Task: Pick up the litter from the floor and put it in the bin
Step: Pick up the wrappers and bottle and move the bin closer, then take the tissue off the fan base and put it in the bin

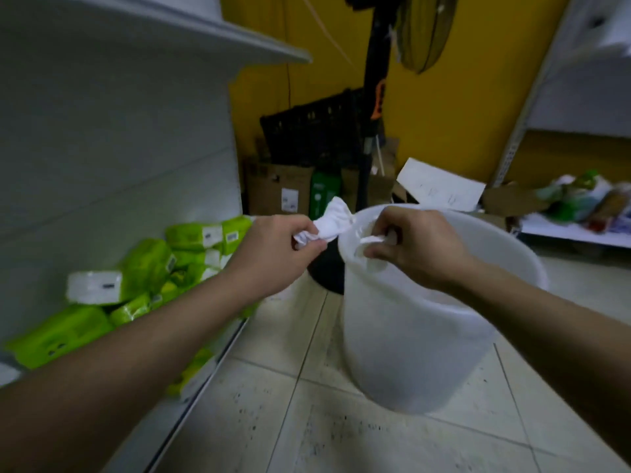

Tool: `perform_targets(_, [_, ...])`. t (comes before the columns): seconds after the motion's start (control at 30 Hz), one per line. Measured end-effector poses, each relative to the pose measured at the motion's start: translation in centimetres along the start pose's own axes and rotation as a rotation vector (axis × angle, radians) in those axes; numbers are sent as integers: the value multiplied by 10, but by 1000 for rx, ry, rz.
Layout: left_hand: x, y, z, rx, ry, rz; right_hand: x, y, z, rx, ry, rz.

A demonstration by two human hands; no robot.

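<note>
A tall white plastic bin (403, 336) is in the middle of the view, tilted toward me above the tiled floor. My right hand (409, 247) grips its near rim, fingers curled over the edge. Just left of the rim, my left hand (276, 247) is closed on a crumpled white piece of paper litter (333, 221). The paper sticks up out of my fist and nearly touches the bin's rim. The inside of the bin is hidden by my right hand and the bin wall.
White shelving on the left holds green and white packets (146, 268). Cardboard boxes (276, 189), a black crate (314, 134) and a fan stand (372, 114) stand at the yellow wall. More shelving with bagged goods (580, 199) is at right. Speckled floor tiles (341, 438) lie in front.
</note>
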State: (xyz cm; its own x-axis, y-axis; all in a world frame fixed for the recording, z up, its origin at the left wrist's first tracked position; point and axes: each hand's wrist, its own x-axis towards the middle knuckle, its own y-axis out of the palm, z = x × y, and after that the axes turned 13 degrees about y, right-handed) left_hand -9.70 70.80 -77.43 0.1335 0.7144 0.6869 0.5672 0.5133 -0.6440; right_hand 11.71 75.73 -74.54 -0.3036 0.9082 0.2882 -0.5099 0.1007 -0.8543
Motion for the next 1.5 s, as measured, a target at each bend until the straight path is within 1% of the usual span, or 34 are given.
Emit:
perform_targets(0.07, [22,7,-15,64,31,59,3,-9,-24,79,101,-66])
perform_targets(0.17, [48,31,-31,104,20,140,2,-22,-62,153,260,-82])
perform_targets(0.23, [59,54,-43,115,-14,190,0,-33,-84,194,327,-95])
perform_targets(0.3, [64,80,-54,70,-75,195,-2,-39,-104,183,384,-115])
perform_targets(0.33, [64,93,-60,34,-104,197,-3,-38,-114,131,407,-86])
perform_targets(0.37, [63,105,-65,9,-122,224,-4,-34,-121,58,431,-14])
perform_targets(0.4, [61,117,-69,4,-127,288,-6,-28,-127,-17,459,86])
perform_targets(0.43, [58,127,-72,17,-120,386,-7,-22,-131,-74,483,173])
perform_targets(0.47, [53,135,-74,44,-103,492,-8,-17,-134,-96,496,217])
perform_targets(0.5, [48,138,-74,73,-86,581,-9,-13,-136,-83,495,227])
perform_targets(0.57, [40,136,-66,123,-92,673,-9,-10,-140,0,454,213])
perform_targets(0.6, [36,132,-59,162,-114,687,-9,-9,-141,22,420,228])
perform_targets(0.67, [27,123,-44,197,-196,699,-11,-4,-141,-27,348,314])
perform_targets(0.77, [19,120,-32,37,-300,670,-17,6,-140,-128,307,411])
perform_targets(0.87, [15,126,-33,-2,-331,578,-17,5,-140,-174,287,417])
perform_targets(0.93, [11,130,-37,-44,-346,555,-17,0,-142,-207,290,458])
perform_targets(1.03, [3,145,-59,-110,-327,553,-16,-22,-150,-326,371,559])
perform_targets(1.13, [5,171,-92,-239,-293,563,-17,-53,-161,-381,554,720])
perform_targets(1.2, [10,182,-109,-267,-233,589,-20,-64,-165,-370,682,781])
perform_targets(1.23, [13,184,-114,-256,-193,600,-22,-66,-164,-385,712,784])
perform_targets(1.27, [14,183,-114,-224,-157,603,-22,-67,-161,-426,690,757])
perform_targets(1.3, [13,180,-110,-175,-135,598,-20,-66,-157,-484,602,685])
perform_targets(1.33, [11,175,-104,-122,-133,586,-17,-63,-150,-531,478,584])
perform_targets(1.37, [7,168,-93,-80,-153,573,-15,-57,-139,-526,362,456])
perform_targets(1.43, [-4,153,-61,-23,-223,553,-12,-42,-114,-405,220,239])
perform_targets(1.47, [-10,145,-43,7,-260,561,-10,-32,-101,-362,159,174])
perform_targets(1.5, [-18,137,-24,40,-295,585,-9,-19,-90,-344,115,155])
